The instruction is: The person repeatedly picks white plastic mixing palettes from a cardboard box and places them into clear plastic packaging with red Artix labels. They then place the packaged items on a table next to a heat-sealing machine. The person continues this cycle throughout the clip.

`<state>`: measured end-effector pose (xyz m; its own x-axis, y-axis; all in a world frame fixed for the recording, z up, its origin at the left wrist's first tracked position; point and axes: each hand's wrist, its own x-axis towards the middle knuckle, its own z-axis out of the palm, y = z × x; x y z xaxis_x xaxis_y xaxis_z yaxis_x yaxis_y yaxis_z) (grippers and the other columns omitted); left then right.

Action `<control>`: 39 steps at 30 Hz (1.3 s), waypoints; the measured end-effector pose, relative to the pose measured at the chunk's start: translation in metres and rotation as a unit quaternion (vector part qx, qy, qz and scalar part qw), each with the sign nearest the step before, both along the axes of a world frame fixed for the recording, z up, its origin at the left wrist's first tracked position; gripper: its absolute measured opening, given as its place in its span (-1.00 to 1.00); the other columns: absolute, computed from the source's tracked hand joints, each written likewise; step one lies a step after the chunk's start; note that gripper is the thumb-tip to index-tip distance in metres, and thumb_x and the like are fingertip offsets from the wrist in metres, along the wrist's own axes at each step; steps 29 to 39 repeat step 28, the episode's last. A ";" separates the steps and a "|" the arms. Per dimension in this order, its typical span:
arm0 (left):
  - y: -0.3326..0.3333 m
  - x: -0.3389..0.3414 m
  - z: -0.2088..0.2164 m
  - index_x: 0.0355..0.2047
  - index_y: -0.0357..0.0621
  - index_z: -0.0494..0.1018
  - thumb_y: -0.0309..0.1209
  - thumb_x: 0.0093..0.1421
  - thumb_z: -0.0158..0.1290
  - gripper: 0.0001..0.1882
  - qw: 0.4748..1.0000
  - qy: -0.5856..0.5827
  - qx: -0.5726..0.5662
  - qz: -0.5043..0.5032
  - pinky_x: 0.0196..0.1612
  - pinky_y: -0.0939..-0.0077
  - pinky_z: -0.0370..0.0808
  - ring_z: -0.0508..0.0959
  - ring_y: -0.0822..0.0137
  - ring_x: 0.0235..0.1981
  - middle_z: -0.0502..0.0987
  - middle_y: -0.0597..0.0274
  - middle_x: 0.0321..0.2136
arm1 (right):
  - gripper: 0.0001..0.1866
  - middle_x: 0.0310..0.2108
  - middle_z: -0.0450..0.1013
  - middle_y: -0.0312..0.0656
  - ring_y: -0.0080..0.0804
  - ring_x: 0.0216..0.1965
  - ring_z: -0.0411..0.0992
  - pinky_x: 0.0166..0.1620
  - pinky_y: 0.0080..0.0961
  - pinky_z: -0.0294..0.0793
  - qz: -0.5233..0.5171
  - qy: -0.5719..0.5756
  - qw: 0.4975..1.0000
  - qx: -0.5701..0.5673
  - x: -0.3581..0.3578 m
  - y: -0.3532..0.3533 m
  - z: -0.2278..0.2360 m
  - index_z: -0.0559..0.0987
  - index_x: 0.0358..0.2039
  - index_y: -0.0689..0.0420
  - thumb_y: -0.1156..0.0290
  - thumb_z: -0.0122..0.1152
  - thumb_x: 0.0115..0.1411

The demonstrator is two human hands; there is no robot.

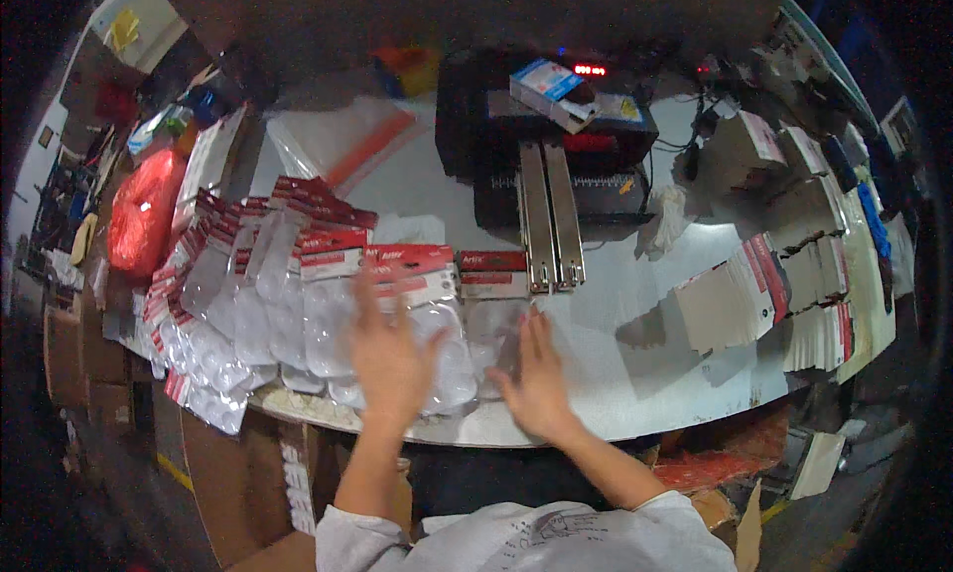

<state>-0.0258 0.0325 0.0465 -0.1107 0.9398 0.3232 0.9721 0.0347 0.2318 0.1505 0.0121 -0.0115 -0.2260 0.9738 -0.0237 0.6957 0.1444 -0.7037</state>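
Note:
My left hand (392, 363) is smeared by motion, fingers spread, over a clear blister pack with a red and white header card (409, 264). My right hand (539, 378) lies with fingers stretched forward and thumb apart, at the right edge of another clear blister pack (486, 324). That pack's red and white card (493, 274) reaches to the left side of two metal bars (551, 214) on a black machine (467, 125). The fingertips of my right hand are just below the front end of these bars. Whether they touch the pack is unclear.
Many overlapping blister packs (233, 314) spread along the table's left side. Header card stacks (730, 294) stand at the right. A small blue and white box (548, 85) sits on the machine. A red plastic-wrapped bundle (147, 214) and a clear bag (328, 140) lie farther left.

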 end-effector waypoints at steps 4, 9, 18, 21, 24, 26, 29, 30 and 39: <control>-0.004 0.000 -0.017 0.06 0.19 0.33 -0.09 0.02 0.06 -0.45 0.986 0.030 -0.092 -0.134 0.14 0.09 0.01 0.02 0.10 0.24 0.13 0.10 0.18 | -0.23 0.25 -0.29 0.25 0.15 0.27 -0.26 0.16 0.03 -0.06 0.028 -0.008 0.999 -0.038 -0.054 -0.009 -0.007 -0.07 0.17 0.46 0.36 0.05 0.07; 0.006 -0.052 -0.031 0.03 0.27 0.35 -0.10 0.03 0.03 -0.51 0.988 0.035 -0.037 -0.145 0.14 0.15 0.02 0.05 0.14 0.23 0.15 0.18 0.17 | -0.20 0.27 -0.34 0.19 0.10 0.29 -0.28 0.13 0.09 -0.07 0.019 0.019 0.998 -0.054 -0.102 0.000 -0.008 -0.15 0.21 0.35 0.42 0.03 0.05; 0.017 -0.090 -0.034 0.03 0.35 0.33 -0.06 0.02 0.03 -0.50 0.988 0.017 -0.041 -0.147 0.13 0.11 0.02 0.08 0.16 0.21 0.18 0.22 0.16 | -0.22 0.27 -0.33 0.20 0.10 0.29 -0.30 0.13 0.03 -0.11 0.027 -0.036 0.999 -0.008 -0.132 0.000 -0.007 -0.10 0.21 0.32 0.29 0.02 0.09; 0.017 -0.089 -0.035 0.03 0.33 0.34 -0.04 0.04 0.02 -0.51 0.988 0.029 -0.055 -0.143 0.14 0.12 0.01 0.09 0.15 0.21 0.17 0.19 0.16 | -0.19 0.26 -0.28 0.20 0.08 0.27 -0.20 0.11 0.01 -0.05 0.007 0.006 0.999 -0.030 -0.116 -0.008 0.002 -0.10 0.22 0.27 0.22 0.05 0.09; 0.010 -0.091 -0.039 0.01 0.27 0.36 -0.02 0.06 0.01 -0.52 0.985 0.072 -0.073 -0.136 0.15 0.12 0.01 0.13 0.12 0.19 0.19 0.15 0.15 | -0.20 0.24 -0.12 0.15 -0.02 0.21 0.05 0.08 -0.07 0.05 -0.038 0.026 0.999 0.008 -0.081 -0.027 0.010 -0.03 0.21 0.23 0.13 0.08 0.11; 0.005 -0.091 -0.038 0.03 0.23 0.35 -0.01 0.05 0.01 -0.49 0.979 0.120 -0.064 -0.154 0.16 0.00 0.02 0.12 0.06 0.19 0.18 0.09 0.15 | -0.27 0.22 -0.02 0.08 -0.11 0.16 0.14 0.08 -0.11 0.07 -0.044 0.018 0.999 -0.008 -0.045 -0.048 0.009 0.03 0.20 0.20 0.13 0.06 0.13; -0.003 -0.103 -0.024 0.01 0.12 0.36 -0.06 0.09 -0.01 -0.52 0.960 0.133 -0.070 -0.236 0.15 -0.05 0.05 0.12 0.07 0.19 0.17 0.08 0.15 | -0.38 0.16 0.16 -0.06 -0.23 0.04 0.29 0.07 -0.19 0.10 -0.121 0.005 0.991 0.055 -0.009 -0.085 0.004 0.13 0.17 0.12 0.15 0.04 0.16; -0.003 -0.103 -0.024 0.01 0.12 0.36 -0.06 0.09 -0.01 -0.52 0.960 0.133 -0.070 -0.236 0.15 -0.05 0.05 0.12 0.07 0.19 0.17 0.08 0.15 | -0.38 0.16 0.16 -0.06 -0.23 0.04 0.29 0.07 -0.19 0.10 -0.121 0.005 0.991 0.055 -0.009 -0.085 0.004 0.13 0.17 0.12 0.15 0.04 0.16; -0.003 -0.103 -0.024 0.01 0.12 0.36 -0.06 0.09 -0.01 -0.52 0.960 0.133 -0.070 -0.236 0.15 -0.05 0.05 0.12 0.07 0.19 0.17 0.08 0.15 | -0.38 0.16 0.16 -0.06 -0.23 0.04 0.29 0.07 -0.19 0.10 -0.121 0.005 0.991 0.055 -0.009 -0.085 0.004 0.13 0.17 0.12 0.15 0.04 0.16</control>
